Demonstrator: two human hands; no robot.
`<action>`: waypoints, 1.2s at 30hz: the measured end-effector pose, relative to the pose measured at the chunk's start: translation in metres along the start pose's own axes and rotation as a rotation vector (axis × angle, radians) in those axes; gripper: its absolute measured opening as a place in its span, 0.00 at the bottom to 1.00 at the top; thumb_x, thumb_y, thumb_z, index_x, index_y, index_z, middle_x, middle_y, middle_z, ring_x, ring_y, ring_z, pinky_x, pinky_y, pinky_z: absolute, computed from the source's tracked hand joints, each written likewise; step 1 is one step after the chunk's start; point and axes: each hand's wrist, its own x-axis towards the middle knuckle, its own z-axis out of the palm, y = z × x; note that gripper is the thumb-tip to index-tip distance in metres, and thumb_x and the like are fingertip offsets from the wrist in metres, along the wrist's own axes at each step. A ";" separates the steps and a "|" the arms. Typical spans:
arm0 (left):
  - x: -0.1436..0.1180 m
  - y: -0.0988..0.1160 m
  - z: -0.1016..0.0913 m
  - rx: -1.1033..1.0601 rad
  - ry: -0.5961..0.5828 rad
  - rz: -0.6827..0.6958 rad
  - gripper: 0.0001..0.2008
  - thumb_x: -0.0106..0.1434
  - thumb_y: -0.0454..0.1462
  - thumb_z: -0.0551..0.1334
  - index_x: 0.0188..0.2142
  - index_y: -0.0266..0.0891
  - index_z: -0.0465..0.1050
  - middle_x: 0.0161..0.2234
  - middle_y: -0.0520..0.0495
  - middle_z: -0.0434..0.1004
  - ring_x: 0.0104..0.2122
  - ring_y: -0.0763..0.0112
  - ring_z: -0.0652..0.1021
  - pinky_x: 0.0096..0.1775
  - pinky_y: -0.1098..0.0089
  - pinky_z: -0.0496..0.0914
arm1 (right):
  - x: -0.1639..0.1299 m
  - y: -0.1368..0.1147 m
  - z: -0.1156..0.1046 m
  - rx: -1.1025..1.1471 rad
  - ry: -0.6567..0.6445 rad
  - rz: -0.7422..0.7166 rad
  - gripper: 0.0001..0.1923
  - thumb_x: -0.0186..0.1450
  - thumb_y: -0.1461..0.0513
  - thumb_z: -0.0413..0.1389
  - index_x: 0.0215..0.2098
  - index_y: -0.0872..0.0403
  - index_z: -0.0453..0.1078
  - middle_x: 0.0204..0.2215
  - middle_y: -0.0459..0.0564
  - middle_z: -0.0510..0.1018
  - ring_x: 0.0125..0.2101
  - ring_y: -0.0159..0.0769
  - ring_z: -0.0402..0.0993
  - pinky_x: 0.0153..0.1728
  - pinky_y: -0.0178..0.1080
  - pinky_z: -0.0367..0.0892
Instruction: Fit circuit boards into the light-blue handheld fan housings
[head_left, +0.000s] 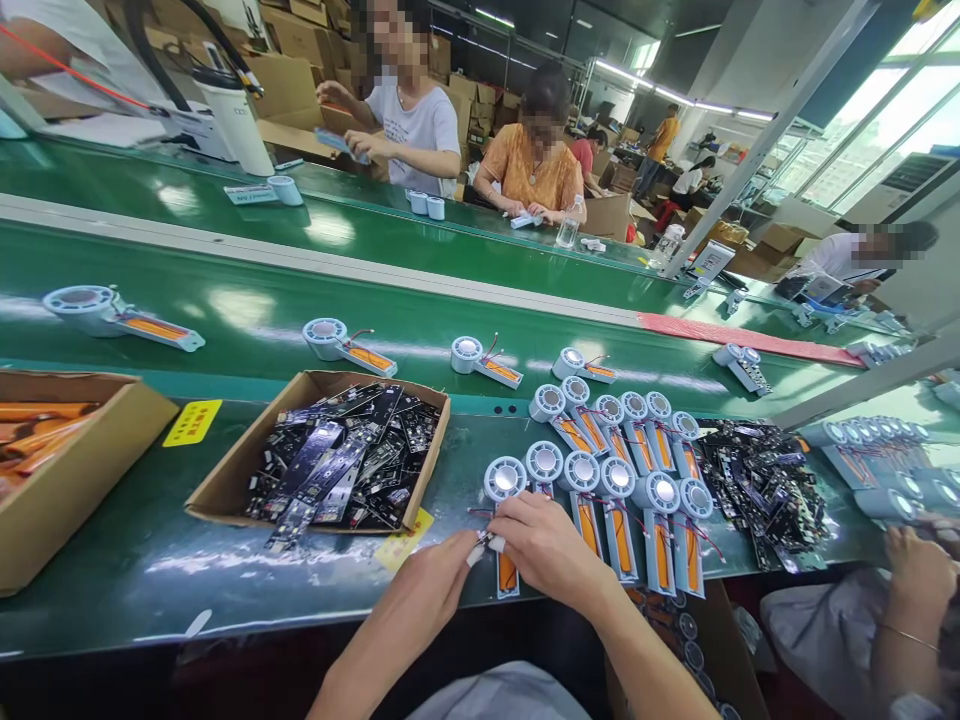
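left hand (439, 572), right hand (531, 535) pinch something unclear (484, 538) over a blue fan (505, 479), orange inside.

Bare forearms (380, 638) angle inward, left grip (441, 568) and right grip (546, 545) close together, fingers (517, 521) bent.

We list, on one glossy green counter (112, 575): a cardboard box (231, 482) of circuit boards (349, 460); a second carton (90, 480), orange pieces (37, 437) inside; a yellow label (193, 423) between; rows of pale-blue fan-headed units (617, 480); a loose board pile (769, 490).
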 end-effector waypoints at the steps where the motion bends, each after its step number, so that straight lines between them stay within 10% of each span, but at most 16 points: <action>1: 0.000 0.000 -0.001 0.016 0.001 0.005 0.14 0.69 0.32 0.45 0.32 0.44 0.65 0.28 0.49 0.76 0.27 0.64 0.77 0.29 0.68 0.60 | 0.001 -0.001 0.000 -0.001 -0.008 0.002 0.05 0.70 0.69 0.55 0.40 0.55 0.72 0.38 0.51 0.77 0.38 0.38 0.70 0.39 0.38 0.64; 9: -0.004 -0.005 0.001 -0.014 0.124 -0.012 0.14 0.68 0.35 0.49 0.40 0.44 0.73 0.36 0.45 0.80 0.35 0.61 0.80 0.35 0.67 0.71 | -0.003 0.000 -0.014 0.301 0.048 0.141 0.10 0.71 0.66 0.53 0.48 0.53 0.73 0.42 0.52 0.79 0.39 0.37 0.75 0.40 0.37 0.69; 14: -0.011 -0.009 0.013 0.005 0.151 -0.059 0.17 0.68 0.35 0.47 0.41 0.43 0.75 0.39 0.42 0.81 0.38 0.60 0.81 0.37 0.64 0.75 | -0.023 0.007 -0.014 0.675 0.373 0.567 0.17 0.75 0.58 0.43 0.51 0.53 0.71 0.14 0.38 0.64 0.14 0.30 0.59 0.18 0.32 0.57; 18: -0.014 -0.006 0.015 -0.019 0.150 -0.063 0.17 0.69 0.36 0.46 0.39 0.43 0.74 0.38 0.43 0.80 0.36 0.61 0.81 0.37 0.65 0.75 | -0.021 0.001 -0.005 0.580 0.477 0.560 0.20 0.75 0.52 0.43 0.39 0.53 0.73 0.14 0.38 0.57 0.14 0.30 0.55 0.19 0.34 0.51; 26: -0.019 0.003 0.018 0.088 0.174 -0.031 0.18 0.68 0.33 0.44 0.42 0.42 0.72 0.36 0.42 0.80 0.36 0.58 0.82 0.36 0.61 0.76 | 0.032 -0.031 -0.023 -0.063 0.042 0.167 0.09 0.69 0.69 0.52 0.46 0.54 0.70 0.38 0.51 0.79 0.34 0.38 0.76 0.28 0.35 0.62; 31: -0.024 -0.008 0.029 0.166 0.164 -0.031 0.18 0.67 0.33 0.45 0.45 0.39 0.72 0.37 0.39 0.81 0.36 0.56 0.83 0.35 0.60 0.77 | 0.069 -0.041 -0.030 -0.224 -0.328 0.201 0.07 0.67 0.72 0.55 0.43 0.61 0.71 0.33 0.57 0.79 0.33 0.43 0.79 0.26 0.37 0.66; 36: -0.022 -0.017 0.035 -0.008 0.371 -0.104 0.21 0.68 0.36 0.45 0.53 0.36 0.70 0.45 0.36 0.82 0.45 0.58 0.83 0.44 0.61 0.78 | 0.056 -0.026 -0.025 -0.085 -0.255 0.194 0.08 0.68 0.71 0.55 0.42 0.57 0.74 0.37 0.55 0.81 0.36 0.42 0.80 0.31 0.37 0.68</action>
